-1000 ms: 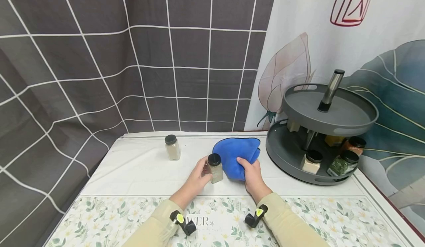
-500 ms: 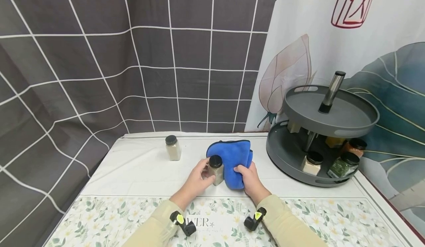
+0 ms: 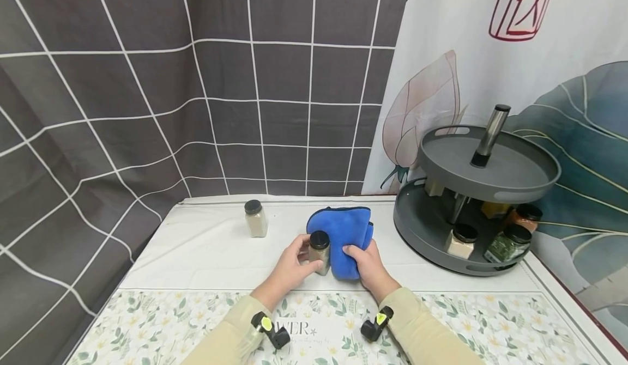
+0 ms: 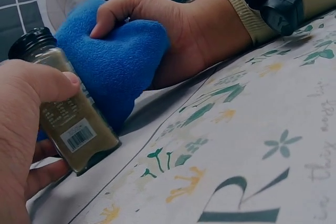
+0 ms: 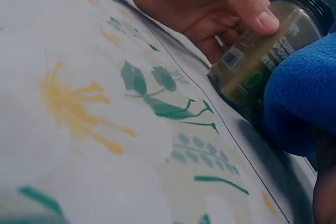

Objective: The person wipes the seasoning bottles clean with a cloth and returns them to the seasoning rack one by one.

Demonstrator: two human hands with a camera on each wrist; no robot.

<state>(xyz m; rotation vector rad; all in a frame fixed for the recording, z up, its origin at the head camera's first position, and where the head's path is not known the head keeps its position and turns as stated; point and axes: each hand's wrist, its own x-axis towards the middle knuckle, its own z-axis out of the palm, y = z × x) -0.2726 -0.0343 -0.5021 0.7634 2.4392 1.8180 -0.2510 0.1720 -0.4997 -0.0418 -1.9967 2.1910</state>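
My left hand (image 3: 288, 269) grips a glass spice jar (image 3: 321, 255) with a black lid and greyish-brown powder inside. In the left wrist view the thumb lies across the glass above a barcode label (image 4: 79, 136), and the jar leans. A folded blue cloth (image 3: 343, 229) with dark edging is bunched in my right hand (image 3: 371, 266), the thumb pressing on its front. The cloth touches the jar's right side and reaches behind it. From the right wrist view, the blue cloth (image 5: 304, 85) covers part of the printed label. Some right-hand fingers are hidden by the cloth.
Another black-lidded jar (image 3: 256, 222) of pale powder stands at the back left of the table. To the right is a grey two-tier turntable (image 3: 409, 239), with several spice jars on its lower tier. A patterned floral mat (image 3: 471, 321) covers the front.
The cloth has moved left and towards me, from beside the jar to against and behind it. The jar has shifted slightly right and nearer. Both forearms stay almost in place.
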